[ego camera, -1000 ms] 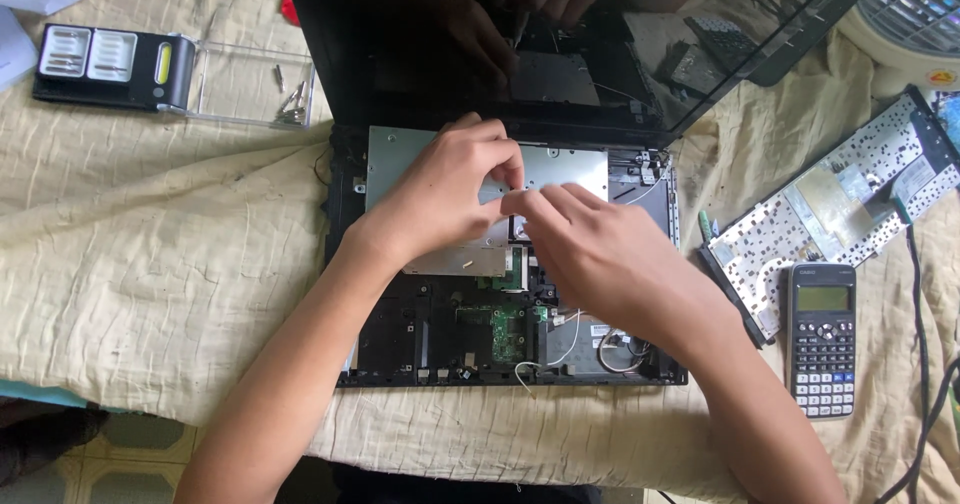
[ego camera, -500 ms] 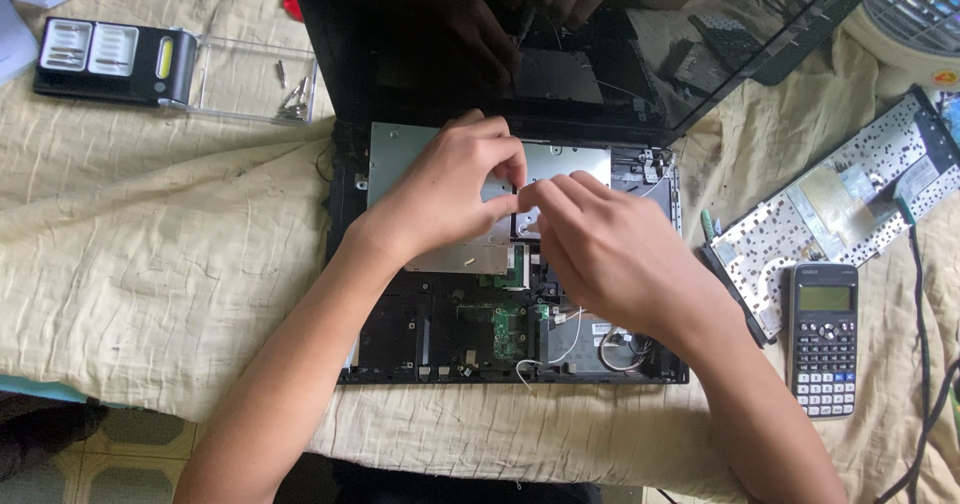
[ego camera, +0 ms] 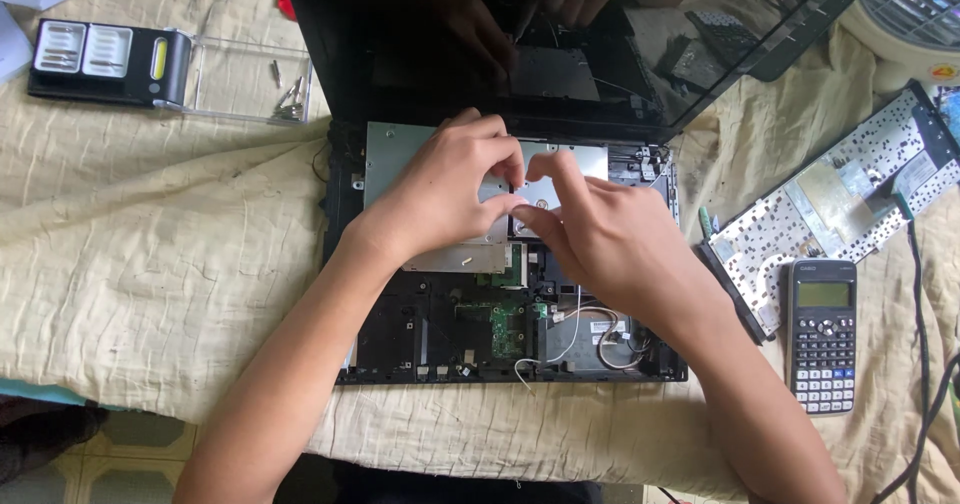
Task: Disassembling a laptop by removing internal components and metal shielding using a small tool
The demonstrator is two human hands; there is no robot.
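Note:
An opened laptop base (ego camera: 400, 349) lies on a beige cloth, its keyboard removed, showing a silver metal plate (ego camera: 390, 149) and a green circuit board (ego camera: 505, 326). My left hand (ego camera: 440, 189) rests on the silver plate with its fingertips curled down at the plate's middle. My right hand (ego camera: 600, 234) meets it there, thumb and forefinger pinched close at the same spot. What sits between the fingertips is too small to make out. The dark laptop screen (ego camera: 420, 44) stands open behind and mirrors both hands.
The removed keyboard (ego camera: 830, 204) lies face down at the right, beside a dark calculator (ego camera: 822, 334). A black screwdriver bit case (ego camera: 100, 62) with a clear lid holding screws (ego camera: 285, 94) lies at the back left. Black cables (ego camera: 925, 364) run along the right edge.
My right hand's fingers have shifted slightly left and closed in toward the left hand's fingertips. The laptop and the other things have not moved.

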